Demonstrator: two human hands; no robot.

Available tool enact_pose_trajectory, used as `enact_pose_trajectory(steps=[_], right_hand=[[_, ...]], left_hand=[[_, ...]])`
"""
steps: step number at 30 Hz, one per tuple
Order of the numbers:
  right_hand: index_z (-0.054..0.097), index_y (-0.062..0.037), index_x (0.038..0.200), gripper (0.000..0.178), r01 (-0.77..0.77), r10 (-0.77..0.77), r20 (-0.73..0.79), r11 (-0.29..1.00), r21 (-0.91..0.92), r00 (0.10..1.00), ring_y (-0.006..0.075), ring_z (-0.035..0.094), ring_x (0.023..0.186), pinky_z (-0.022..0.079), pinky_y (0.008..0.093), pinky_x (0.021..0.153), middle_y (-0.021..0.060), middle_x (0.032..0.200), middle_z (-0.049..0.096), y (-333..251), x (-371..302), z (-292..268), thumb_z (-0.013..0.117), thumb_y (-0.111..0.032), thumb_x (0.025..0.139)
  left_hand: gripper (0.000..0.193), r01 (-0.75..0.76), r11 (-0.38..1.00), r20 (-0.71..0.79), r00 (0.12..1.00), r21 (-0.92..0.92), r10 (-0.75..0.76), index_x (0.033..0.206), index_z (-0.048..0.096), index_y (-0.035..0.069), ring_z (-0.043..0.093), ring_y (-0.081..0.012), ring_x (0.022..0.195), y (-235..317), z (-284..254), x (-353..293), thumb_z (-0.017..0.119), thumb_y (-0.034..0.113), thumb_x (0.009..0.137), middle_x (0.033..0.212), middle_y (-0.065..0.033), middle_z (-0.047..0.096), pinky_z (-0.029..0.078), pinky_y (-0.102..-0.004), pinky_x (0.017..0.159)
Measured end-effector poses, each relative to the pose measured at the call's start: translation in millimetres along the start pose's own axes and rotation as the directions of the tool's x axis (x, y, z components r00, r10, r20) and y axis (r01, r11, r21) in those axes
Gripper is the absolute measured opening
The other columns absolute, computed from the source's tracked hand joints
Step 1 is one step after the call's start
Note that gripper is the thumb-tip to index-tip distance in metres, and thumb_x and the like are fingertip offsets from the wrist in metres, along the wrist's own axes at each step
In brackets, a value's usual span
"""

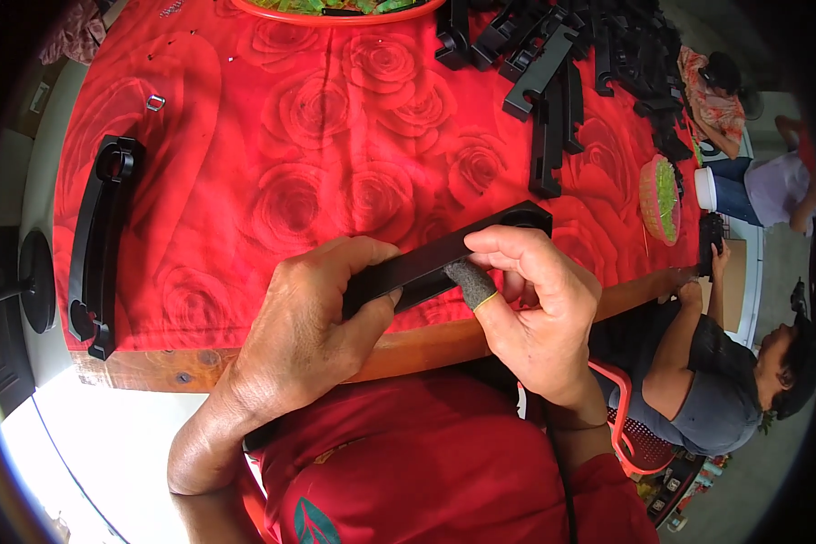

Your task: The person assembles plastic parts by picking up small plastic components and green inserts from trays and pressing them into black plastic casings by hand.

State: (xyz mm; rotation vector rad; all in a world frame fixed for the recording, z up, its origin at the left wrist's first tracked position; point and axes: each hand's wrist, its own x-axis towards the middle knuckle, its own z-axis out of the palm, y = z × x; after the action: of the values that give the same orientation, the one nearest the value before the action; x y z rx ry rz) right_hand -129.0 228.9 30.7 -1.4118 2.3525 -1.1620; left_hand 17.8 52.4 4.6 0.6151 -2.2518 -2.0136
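A long black plastic part [426, 260] is held slantwise above the front edge of the table, its right end higher. My left hand [313, 317] is closed round its left end, thumb on the near side and fingers behind. At the other end my right hand [539, 308] pinches the part between fingers and thumb. A dark grey finger cot [470, 283] with a yellow rim covers that thumb and presses on the near side. Another black part [104, 245], slightly curved with a ring-shaped opening at its far end, lies at the left of the table.
A rose-patterned red cloth [335, 118] covers the wooden table. Black parts [571, 54] are heaped at the far right. A red-rimmed tray [335, 16] of green pieces stands at the back. A pink basket [660, 199] sits near the right edge. Another person [698, 381] works close on the right.
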Motion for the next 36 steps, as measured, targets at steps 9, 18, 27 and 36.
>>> enact_pose_trajectory(steps=[9, 18, 27, 36], right_hand=[[0.070, -0.0028, 0.117, 0.044, 0.054, -0.058, -0.046, 0.995, -0.088, 0.997, 0.0257, 0.078, 0.085, 0.061, 0.0352, 0.068, 0.0125, 0.097, 0.077, -3.4, 2.3, 4.7, 0.081, 0.011, 0.077], [0.068, -0.0002, 0.120, 0.046, 0.055, -0.058, -0.090, 0.998, -0.033, 0.994, 0.0259, 0.079, 0.086, 0.062, 0.0333, 0.067, 0.0150, 0.101, 0.077, -0.1, -1.4, 5.3, 0.081, 0.013, 0.078], [0.068, 0.0005, 0.121, 0.047, 0.064, -0.066, -0.086, 0.998, -0.026, 0.994, 0.0256, 0.079, 0.088, 0.064, 0.0327, 0.069, 0.0151, 0.102, 0.077, 0.8, -1.7, 4.0, 0.080, 0.014, 0.079], [0.068, 0.0015, 0.122, 0.046, 0.066, -0.066, -0.094, 0.998, -0.001, 0.993, 0.0252, 0.080, 0.090, 0.066, 0.0324, 0.073, 0.0157, 0.103, 0.077, -0.5, -2.1, 4.2, 0.080, 0.015, 0.079]], left_hand=[[0.028, -0.013, 1.000, -0.022, 1.000, 0.010, 0.013, 0.120, 0.070, -0.004, 0.059, -0.0070, 0.076, 0.4, 0.2, 1.2, 0.071, 0.002, 0.093, 0.083, -0.0021, 0.064, 0.048, -0.0272, 0.066], [0.024, 0.034, 0.998, -0.018, 0.999, -0.053, -0.035, 0.115, 0.070, -0.003, 0.055, -0.0053, 0.075, 1.9, 4.7, 2.6, 0.067, -0.002, 0.091, 0.081, 0.0007, 0.061, 0.046, -0.0256, 0.066], [0.023, 0.053, 0.996, -0.002, 0.999, -0.078, -0.054, 0.114, 0.069, -0.002, 0.054, -0.0039, 0.075, 1.1, 6.1, 4.0, 0.067, -0.003, 0.091, 0.081, 0.0024, 0.060, 0.045, -0.0244, 0.066], [0.021, 0.019, 0.999, -0.020, 1.000, -0.045, -0.020, 0.112, 0.069, -0.002, 0.054, -0.0035, 0.075, 0.8, 5.9, 3.0, 0.067, -0.002, 0.091, 0.080, 0.0030, 0.060, 0.044, -0.0239, 0.065]])
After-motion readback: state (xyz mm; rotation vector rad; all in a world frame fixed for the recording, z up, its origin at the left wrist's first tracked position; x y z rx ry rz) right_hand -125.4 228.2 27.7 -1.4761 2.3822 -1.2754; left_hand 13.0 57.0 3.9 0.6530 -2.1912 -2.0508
